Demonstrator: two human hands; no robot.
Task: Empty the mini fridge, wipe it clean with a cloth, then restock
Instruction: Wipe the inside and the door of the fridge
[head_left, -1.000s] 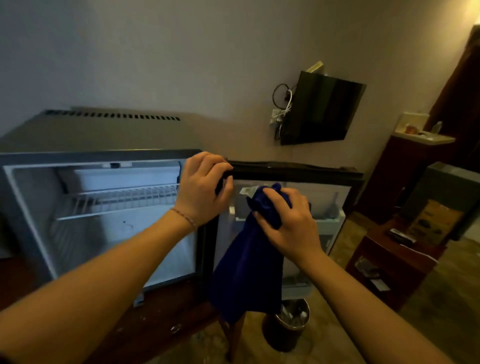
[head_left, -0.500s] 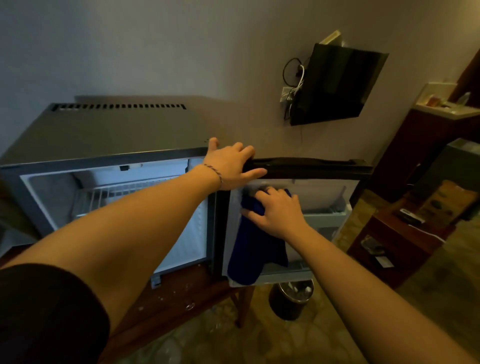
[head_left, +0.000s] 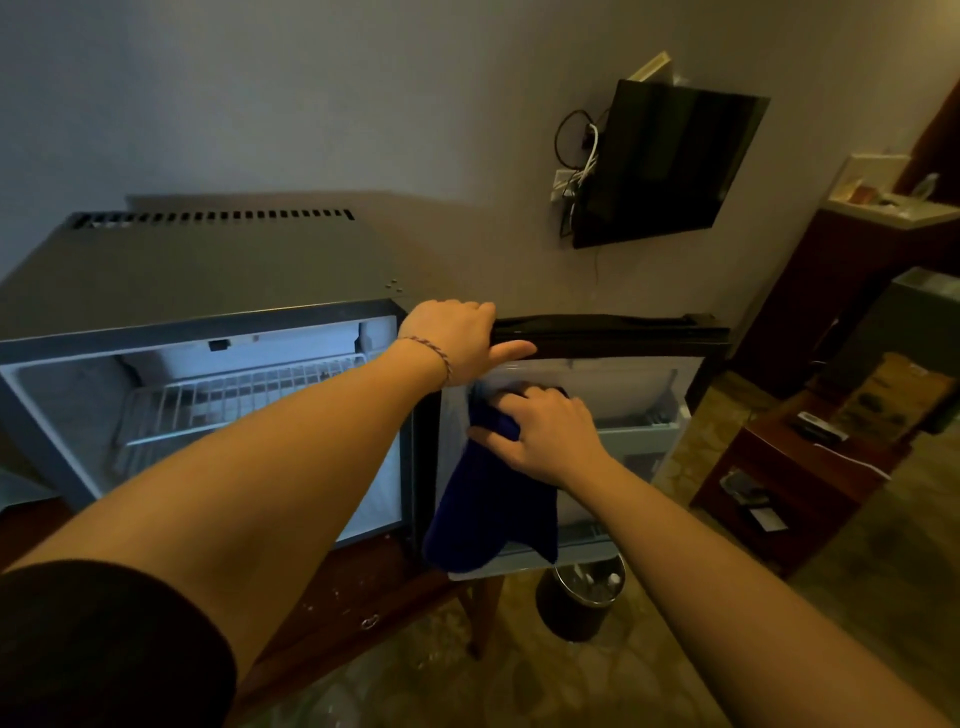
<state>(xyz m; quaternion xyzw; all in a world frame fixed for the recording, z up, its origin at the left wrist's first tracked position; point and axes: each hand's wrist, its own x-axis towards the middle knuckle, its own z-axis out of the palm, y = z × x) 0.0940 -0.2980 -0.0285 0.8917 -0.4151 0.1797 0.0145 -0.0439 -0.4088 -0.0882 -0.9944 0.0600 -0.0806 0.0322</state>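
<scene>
Against the inner face of the fridge door (head_left: 623, 384), your right hand (head_left: 545, 436) clutches the blue cloth (head_left: 488, 509); steady the door's top edge, gripped by your left hand (head_left: 457, 338), and wipe downward firmly.

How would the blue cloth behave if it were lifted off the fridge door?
Likely floppy: the blue cloth hangs in loose folds below the right hand pressing it against the fridge door. Probably light, since one hand bunches it easily. Unlikely to slip.

No text, label, brand or number is legible anywhere in this dim view.
</scene>
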